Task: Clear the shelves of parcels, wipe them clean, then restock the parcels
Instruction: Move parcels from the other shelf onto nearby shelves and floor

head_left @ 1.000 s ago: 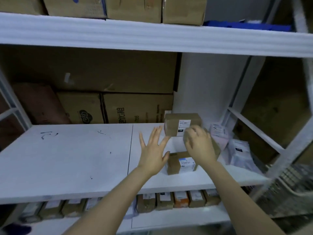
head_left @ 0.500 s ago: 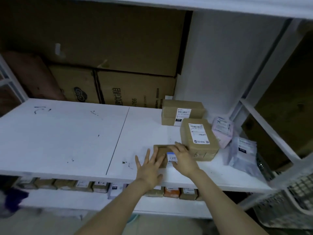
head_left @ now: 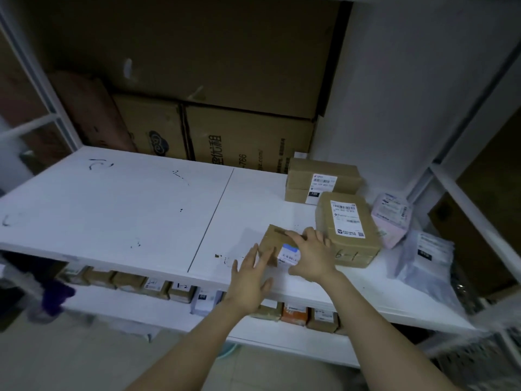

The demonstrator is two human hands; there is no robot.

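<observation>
— Where is the small parcel (head_left: 273,241)?

— On the shelf (head_left: 112,215), near its front edge, in the right half, just left of the bigger labelled parcel (head_left: 348,230). The right hand (head_left: 311,258) lies on its top with the fingers spread flat. The left hand (head_left: 249,280) has straight fingers touching the parcel's left side.

— And its heading?

— The label faces the front edge. With 2 hands covering it, I cannot tell the long axis.
</observation>
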